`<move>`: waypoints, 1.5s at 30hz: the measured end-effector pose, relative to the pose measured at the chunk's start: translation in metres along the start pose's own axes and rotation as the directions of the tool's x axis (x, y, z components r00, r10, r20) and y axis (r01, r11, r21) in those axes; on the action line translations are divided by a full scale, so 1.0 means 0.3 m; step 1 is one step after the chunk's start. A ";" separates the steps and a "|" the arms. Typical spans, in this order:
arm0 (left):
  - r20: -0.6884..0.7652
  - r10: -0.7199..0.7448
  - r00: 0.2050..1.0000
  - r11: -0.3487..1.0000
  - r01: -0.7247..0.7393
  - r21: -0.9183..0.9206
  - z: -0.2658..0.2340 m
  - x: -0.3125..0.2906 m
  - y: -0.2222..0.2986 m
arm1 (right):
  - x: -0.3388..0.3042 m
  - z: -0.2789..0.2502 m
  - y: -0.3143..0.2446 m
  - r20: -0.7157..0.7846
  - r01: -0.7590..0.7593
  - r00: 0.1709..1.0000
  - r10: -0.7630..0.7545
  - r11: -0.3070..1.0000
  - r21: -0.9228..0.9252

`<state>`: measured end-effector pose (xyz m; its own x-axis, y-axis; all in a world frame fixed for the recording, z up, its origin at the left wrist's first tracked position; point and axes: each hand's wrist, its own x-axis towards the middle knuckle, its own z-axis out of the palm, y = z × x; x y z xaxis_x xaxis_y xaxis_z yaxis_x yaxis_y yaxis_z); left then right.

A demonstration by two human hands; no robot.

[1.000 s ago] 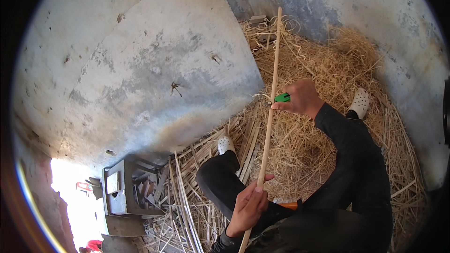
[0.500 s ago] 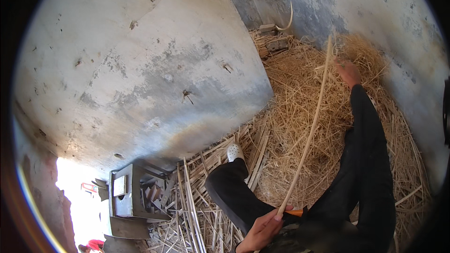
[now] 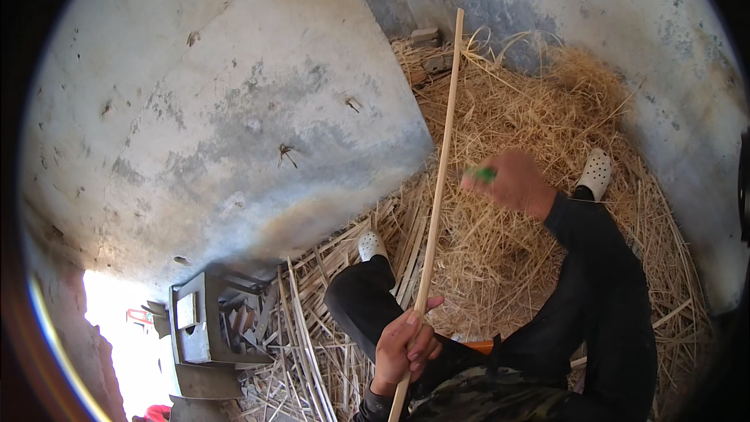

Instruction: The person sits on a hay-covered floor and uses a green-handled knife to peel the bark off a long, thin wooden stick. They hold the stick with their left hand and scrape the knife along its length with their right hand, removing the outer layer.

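A long, pale wooden strip (image 3: 441,172) stands slanted before me, its far end near the back wall. My left hand (image 3: 405,346) is wrapped round its lower part, with the strip's bottom end passing below the hand. To the right of the strip, apart from it, is my right hand (image 3: 512,180), blurred by motion and closed. A small green thing (image 3: 484,174) shows at its fingers, too smeared to name. Under that hand lies a heap of straw-like shavings (image 3: 531,246). An orange thing (image 3: 482,346) rests by my lap, partly hidden.
Split strips (image 3: 312,344) lie on the floor to the left. A worn box-like stand (image 3: 205,320) stands by the bright opening. Stained walls (image 3: 234,109) close in at left and back. Bricks (image 3: 426,37) lie in the far corner. My white shoes (image 3: 595,172) are on either side.
My right hand has come back toward me from the far end of the strip. The strip has swung left and more upright, and my left hand has moved up and left with it.
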<state>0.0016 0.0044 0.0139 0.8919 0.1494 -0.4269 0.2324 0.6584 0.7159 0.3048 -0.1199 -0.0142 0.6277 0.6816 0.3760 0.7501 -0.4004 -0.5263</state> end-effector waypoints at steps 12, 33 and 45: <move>0.062 0.017 0.998 0.996 -0.012 -0.086 0.000 -0.015 -0.005 | -0.081 0.090 -0.138 0.004 0.195 0.980 -0.197 0.966 -0.173; 0.035 0.058 0.998 0.998 -0.059 0.007 -0.006 -0.022 -0.003 | -0.040 0.158 -0.094 0.005 0.133 0.991 -0.133 0.987 -0.090; 0.012 0.060 0.998 0.993 -0.061 0.099 -0.002 -0.038 -0.018 | -0.053 0.180 -0.067 0.006 0.167 0.986 -0.167 0.982 -0.085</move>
<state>-0.0101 -0.0005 0.0145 0.9087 0.1801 -0.3767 0.2148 0.5721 0.7915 0.2684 -0.0897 -0.0508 0.4923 0.7427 0.4540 0.8593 -0.3313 -0.3897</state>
